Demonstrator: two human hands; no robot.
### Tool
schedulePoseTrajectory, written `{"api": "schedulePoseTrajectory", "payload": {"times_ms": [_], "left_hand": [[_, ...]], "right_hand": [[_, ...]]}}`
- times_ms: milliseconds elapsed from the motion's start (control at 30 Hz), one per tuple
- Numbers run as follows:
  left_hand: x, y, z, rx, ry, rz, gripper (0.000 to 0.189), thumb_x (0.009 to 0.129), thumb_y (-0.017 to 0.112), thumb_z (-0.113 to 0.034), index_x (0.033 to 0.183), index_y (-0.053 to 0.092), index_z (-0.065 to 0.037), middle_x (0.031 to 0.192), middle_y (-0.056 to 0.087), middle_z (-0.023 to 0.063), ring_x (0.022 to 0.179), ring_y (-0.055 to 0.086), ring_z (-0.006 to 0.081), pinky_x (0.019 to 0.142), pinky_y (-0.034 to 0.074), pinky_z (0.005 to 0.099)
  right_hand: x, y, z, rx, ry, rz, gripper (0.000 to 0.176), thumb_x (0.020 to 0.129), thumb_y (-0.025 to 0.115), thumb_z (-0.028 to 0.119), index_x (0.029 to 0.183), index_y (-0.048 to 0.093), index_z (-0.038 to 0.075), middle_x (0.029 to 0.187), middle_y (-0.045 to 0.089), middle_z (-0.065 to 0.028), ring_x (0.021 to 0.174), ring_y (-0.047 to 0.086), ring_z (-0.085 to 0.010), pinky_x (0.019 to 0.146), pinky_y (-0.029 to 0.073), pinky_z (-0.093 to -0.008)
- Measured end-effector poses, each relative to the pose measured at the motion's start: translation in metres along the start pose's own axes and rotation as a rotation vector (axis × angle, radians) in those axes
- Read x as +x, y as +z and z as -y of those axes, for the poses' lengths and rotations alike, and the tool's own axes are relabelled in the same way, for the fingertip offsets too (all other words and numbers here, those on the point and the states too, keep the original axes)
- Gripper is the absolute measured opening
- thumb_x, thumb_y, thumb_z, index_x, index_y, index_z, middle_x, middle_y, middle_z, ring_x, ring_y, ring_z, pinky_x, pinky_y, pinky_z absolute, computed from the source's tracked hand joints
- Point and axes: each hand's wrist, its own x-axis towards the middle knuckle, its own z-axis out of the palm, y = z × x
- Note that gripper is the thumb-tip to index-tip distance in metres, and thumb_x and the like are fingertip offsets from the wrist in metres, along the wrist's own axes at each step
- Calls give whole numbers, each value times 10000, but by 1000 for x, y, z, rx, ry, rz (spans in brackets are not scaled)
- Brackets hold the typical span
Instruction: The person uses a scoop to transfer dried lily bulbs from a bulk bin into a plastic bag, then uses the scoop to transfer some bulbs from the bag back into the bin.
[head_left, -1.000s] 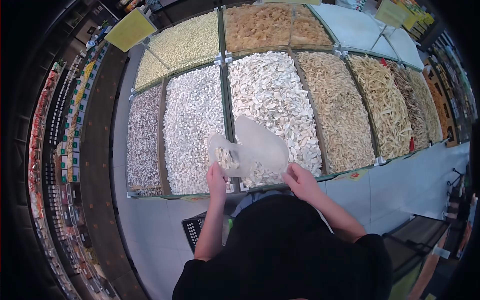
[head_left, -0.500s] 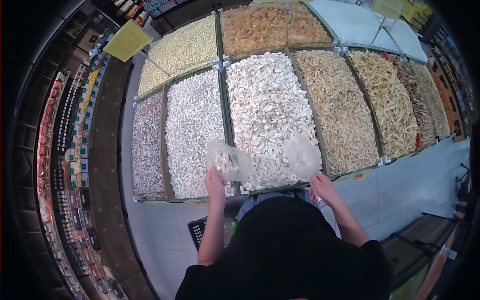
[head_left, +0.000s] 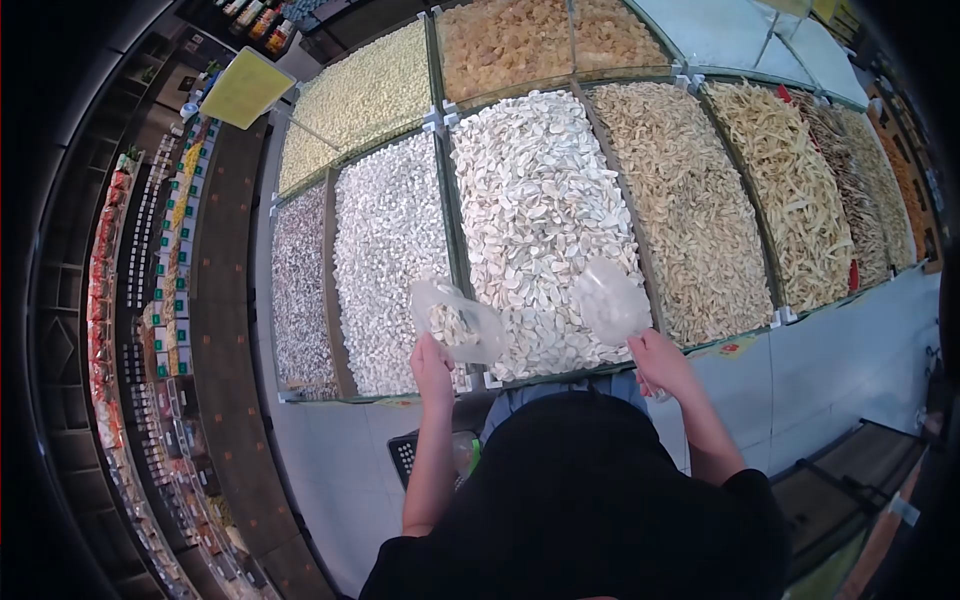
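Observation:
A clear plastic bag with some pale slices inside hangs from my left hand, whose fingers are closed on its edge. It lies over the divider between the small white pieces and the large white slices. My right hand grips the handle of a translucent scoop. The scoop's bowl rests over the front right part of the large white slices, and no load can be made out in it. Bag and scoop are apart.
More bins surround these: tan strips, yellowish strips, amber lumps and cream beads. A yellow sign stands at the back left. Shelves line the left; a dark basket is below.
My right hand and the scoop have moved slightly up and to the right, and the scoop is tilted differently. The left hand keeps its hold on the bag. The view has shifted a little.

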Motion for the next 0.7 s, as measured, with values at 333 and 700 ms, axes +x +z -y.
{"api": "schedulePoseTrajectory", "payload": {"times_ms": [333, 700], "left_hand": [[3, 5, 2, 2, -5, -17, 378, 1073, 446, -260, 727, 399, -114, 616, 346, -31, 528, 347, 85, 481, 285, 264], [1, 6, 5, 7, -12, 3, 373, 1074, 429, -248, 724, 411, -120, 609, 354, -47, 523, 350, 60, 476, 292, 245]], "right_hand": [[28, -28, 31, -110, -21, 137, 447, 1027, 411, 309, 915, 532, -107, 606, 606, -177, 445, 629, -280, 422, 513, -404], [45, 37, -21, 507, 27, 81, 329, 1048, 447, 365, 1024, 457, 37, 678, 565, -100, 423, 548, -204, 383, 467, -348]]}}
